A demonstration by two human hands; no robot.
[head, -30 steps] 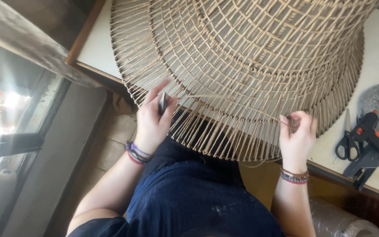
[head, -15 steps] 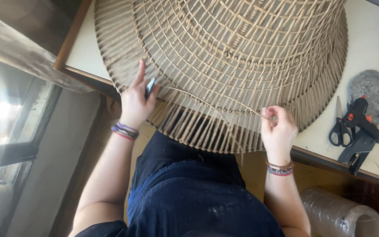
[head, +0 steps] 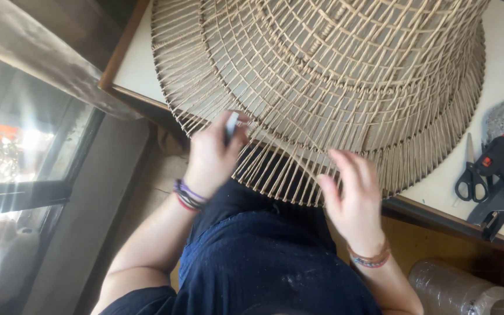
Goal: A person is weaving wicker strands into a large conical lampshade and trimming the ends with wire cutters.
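While the big woven shade (head: 333, 76) lies on the bench (head: 141, 64) with its fringe of loose spokes hanging over the near edge, the left hand (head: 211, 154) is the nearer one: its fingers (head: 228, 125) are clenched on a small pale tool against the rim, the spokes running away from it toward the person. Just below the rim, the right hand (head: 354, 201) hovers with its fingers spread and released. Half a second ago that hand pinched a strand pulled taut across the rim; now it has let go. Scissors (head: 469, 175) and a glue gun (head: 500, 175) lie to the right.
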